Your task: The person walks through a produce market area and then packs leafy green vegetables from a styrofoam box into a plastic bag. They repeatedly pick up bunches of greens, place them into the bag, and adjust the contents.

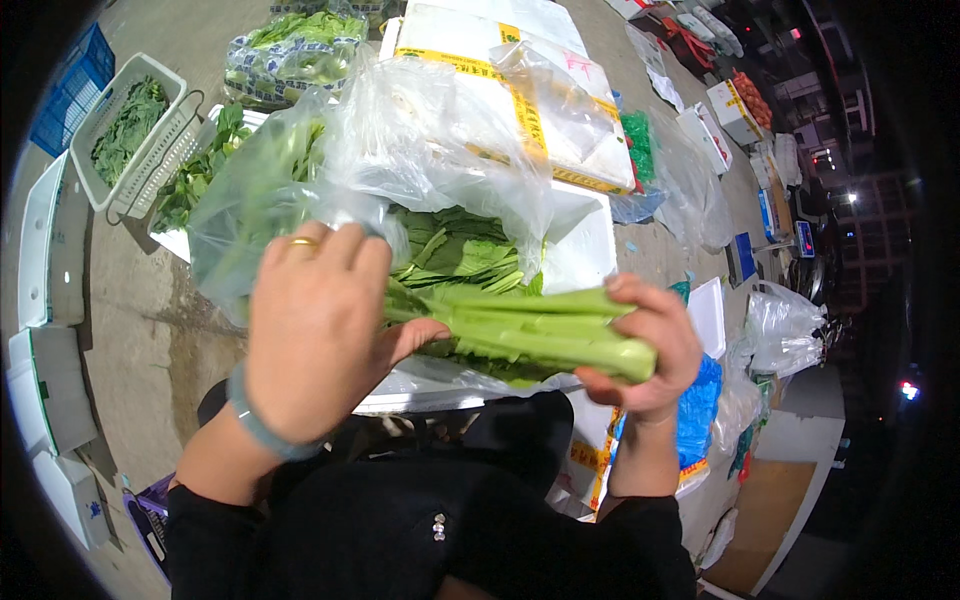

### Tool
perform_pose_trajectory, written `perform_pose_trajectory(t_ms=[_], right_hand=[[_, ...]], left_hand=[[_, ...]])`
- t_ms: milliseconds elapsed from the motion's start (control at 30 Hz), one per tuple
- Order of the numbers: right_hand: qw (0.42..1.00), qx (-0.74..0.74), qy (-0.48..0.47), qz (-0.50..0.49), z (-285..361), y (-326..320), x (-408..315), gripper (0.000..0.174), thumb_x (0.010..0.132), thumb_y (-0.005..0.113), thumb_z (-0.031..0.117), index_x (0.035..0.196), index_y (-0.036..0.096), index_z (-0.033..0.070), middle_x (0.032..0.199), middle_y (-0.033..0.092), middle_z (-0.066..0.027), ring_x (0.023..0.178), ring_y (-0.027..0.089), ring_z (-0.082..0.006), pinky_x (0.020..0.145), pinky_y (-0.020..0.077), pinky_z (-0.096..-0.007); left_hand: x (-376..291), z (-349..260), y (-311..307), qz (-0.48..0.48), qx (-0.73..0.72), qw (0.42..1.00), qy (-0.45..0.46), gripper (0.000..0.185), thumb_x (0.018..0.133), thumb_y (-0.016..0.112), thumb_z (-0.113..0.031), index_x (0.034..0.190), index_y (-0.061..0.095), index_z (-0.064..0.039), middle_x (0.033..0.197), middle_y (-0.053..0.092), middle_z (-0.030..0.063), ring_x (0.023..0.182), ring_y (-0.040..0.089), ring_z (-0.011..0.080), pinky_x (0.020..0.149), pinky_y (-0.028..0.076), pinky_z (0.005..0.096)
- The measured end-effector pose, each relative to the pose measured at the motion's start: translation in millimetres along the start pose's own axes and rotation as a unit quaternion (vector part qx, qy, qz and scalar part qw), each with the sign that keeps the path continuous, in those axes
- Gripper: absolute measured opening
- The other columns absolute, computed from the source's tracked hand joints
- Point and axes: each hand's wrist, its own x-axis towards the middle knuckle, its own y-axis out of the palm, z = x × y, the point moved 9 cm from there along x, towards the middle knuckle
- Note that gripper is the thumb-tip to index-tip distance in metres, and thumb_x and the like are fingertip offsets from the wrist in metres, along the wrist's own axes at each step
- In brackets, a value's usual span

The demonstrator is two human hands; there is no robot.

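Observation:
My right hand point(664, 341) grips the thick pale stalk ends of a bunch of leafy greens point(536, 326), fingers above and thumb below. The stalks lie nearly level, and their leafy end passes behind my left hand point(319, 330). The curled fingers of that hand grasp a clear plastic bag point(247, 202), blurred, with greens showing through it. My left thumb lies along the bunch. Beneath both hands, more leafy greens point(450, 240) fill a white foam box point(592, 240) lined with clear plastic film point(427, 142).
Taped white foam boxes point(465, 41) lie beyond the open one. At the left are a white plastic basket of greens point(124, 172), a blue crate point(75, 82) and foam boxes point(52, 247). A blue plastic bag point(697, 412) lies at the right, near a scale point(780, 244).

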Motion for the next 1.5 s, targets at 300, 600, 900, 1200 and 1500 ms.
perform_pose_trajectory(t_ms=[300,600,900,1200,1500], right_hand=[[0.979,0.0,-0.186,0.079,62.3,-15.9,116.9,0.058,0.059,0.088,0.024,0.105,0.06,0.002,0.098,0.064,-0.0157,0.083,0.065,-0.0256,0.073,0.053,-0.0321],[0.958,0.14,0.249,-0.02,-42.1,8.9,88.5,0.125,0.06,0.09,0.035,0.148,0.007,0.003,0.144,0.032,-0.0258,0.13,0.042,-0.0364,0.106,0.0366,-0.0421],[0.777,0.462,0.345,-0.254,-160.2,8.5,-15.8,0.056,0.075,0.068,0.02,0.126,0.052,0.003,0.112,0.062,-0.012,0.098,0.063,-0.0264,0.089,0.0529,-0.0409],[0.678,0.589,0.22,-0.382,-194.9,-73.6,-48.5,0.057,0.078,0.064,0.042,0.118,0.056,0.002,0.109,0.063,-0.0122,0.097,0.062,-0.0274,0.088,0.0512,-0.0427],[0.71,0.548,0.204,-0.393,-189.7,-86.6,-20.6,0.06,0.08,0.058,0.046,0.12,0.055,0.0,0.107,0.062,-0.0128,0.096,0.06,-0.0269,0.085,0.0501,-0.0416]], left_hand=[[66.9,-77.3,34.2,0.231,-0.697,0.648,0.201,0.098,0.062,0.086,-0.028,0.141,0.033,-0.005,0.121,0.056,0.0085,0.113,0.053,0.0199,0.097,0.044,0.0347],[128.2,-56.3,39.9,0.061,-0.847,0.528,-0.021,0.047,0.083,0.068,-0.016,0.123,0.049,-0.001,0.101,0.061,0.007,0.093,0.061,0.0167,0.082,0.051,0.0317],[78.8,-13.2,-4.1,-0.086,-0.518,0.85,0.039,0.073,0.087,0.06,-0.049,0.139,0.041,-0.001,0.141,0.042,0.0217,0.133,0.037,0.0313,0.11,0.029,0.0383],[-10.1,120.4,56.8,-0.079,-0.104,0.967,-0.218,0.048,0.091,0.061,-0.036,0.11,0.06,0.007,0.106,0.065,0.0172,0.097,0.061,0.0253,0.085,0.047,0.0356],[32.3,105.9,107.9,-0.078,-0.62,0.754,-0.201,0.092,0.072,0.082,-0.038,0.138,0.038,0.008,0.101,0.06,0.0157,0.099,0.058,0.0226,0.09,0.046,0.0338]])
